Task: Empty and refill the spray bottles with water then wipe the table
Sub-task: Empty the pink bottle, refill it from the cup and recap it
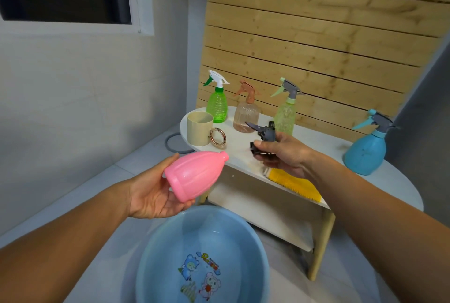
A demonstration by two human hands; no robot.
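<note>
My left hand [151,195] grips a pink bottle body [194,175] with no top on it, tilted on its side, neck pointing right, above the blue basin [155,266]. My right hand [285,154] holds the dark grey spray head [264,136] over the white table [399,188]. On the table stand a green spray bottle [217,105], a clear peach one [246,114], a pale green one [286,115] and a blue one [366,150]. A yellow cloth [295,184] lies at the table's front edge, partly under my right wrist.
A beige mug [199,128] with a metal ring handle stands at the table's left end. The basin sits on the floor in front of the table and holds water. A wooden slat wall backs the table. A grey ring [170,144] lies on the floor.
</note>
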